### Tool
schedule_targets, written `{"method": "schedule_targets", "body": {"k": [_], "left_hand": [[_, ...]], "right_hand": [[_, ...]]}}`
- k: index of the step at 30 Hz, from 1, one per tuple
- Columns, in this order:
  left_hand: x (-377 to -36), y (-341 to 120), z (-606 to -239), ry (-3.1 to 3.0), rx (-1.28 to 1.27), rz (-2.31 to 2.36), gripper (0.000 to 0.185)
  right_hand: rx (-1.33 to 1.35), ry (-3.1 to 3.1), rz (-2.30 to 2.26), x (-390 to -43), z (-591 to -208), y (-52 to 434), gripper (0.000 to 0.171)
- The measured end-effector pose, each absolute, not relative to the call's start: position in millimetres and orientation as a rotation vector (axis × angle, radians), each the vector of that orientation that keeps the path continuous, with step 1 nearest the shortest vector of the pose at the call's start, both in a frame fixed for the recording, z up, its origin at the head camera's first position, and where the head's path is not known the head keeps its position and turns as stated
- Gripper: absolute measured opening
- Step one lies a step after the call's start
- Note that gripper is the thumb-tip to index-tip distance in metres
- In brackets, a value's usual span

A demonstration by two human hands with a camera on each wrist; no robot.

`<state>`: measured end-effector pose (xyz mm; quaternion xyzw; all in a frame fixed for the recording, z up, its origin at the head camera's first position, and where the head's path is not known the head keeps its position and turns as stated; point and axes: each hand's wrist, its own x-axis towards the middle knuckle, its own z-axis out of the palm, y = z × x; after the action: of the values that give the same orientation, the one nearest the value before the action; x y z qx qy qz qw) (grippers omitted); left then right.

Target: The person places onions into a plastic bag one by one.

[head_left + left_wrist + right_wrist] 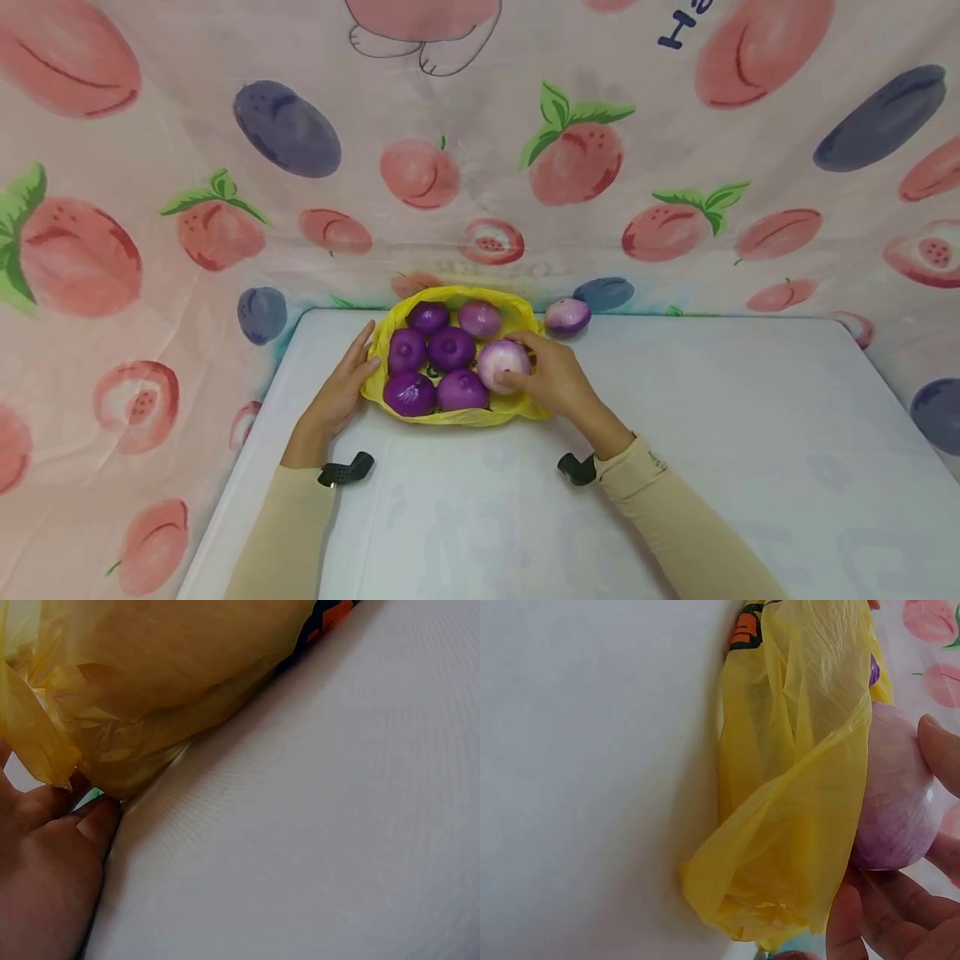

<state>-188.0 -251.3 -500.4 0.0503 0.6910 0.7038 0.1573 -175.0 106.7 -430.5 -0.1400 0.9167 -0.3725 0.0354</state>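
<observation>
A yellow plastic bag (465, 418) lies spread on the table with its mouth facing up, holding several purple onions (452, 348). My right hand (558, 375) grips a paler, pinkish-white onion (504, 365) over the bag's right part, thumb on the near side. The right wrist view shows that onion (900, 787) between thumb and fingers, beside the bag's wall (795, 795). At the bag's left edge, my left hand (341, 392) rests with extended fingers against the plastic. Its fingertips are partly hidden by the bag in the left wrist view.
Another purple-and-white onion (567, 317) sits outside the bag, at the back edge of the white table (750, 433). A fruit-printed cloth (480, 108) hangs behind the table.
</observation>
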Motion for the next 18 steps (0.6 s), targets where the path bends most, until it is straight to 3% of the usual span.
{"method": "schedule_targets", "body": {"k": [18], "left_hand": [[-186.4,-250.2,-499.1,1.994,0.120,1.996,0.068]], "right_hand": [[-0.401,2.815,-0.991,-179.7,-435.6,109.0,0.069]]}}
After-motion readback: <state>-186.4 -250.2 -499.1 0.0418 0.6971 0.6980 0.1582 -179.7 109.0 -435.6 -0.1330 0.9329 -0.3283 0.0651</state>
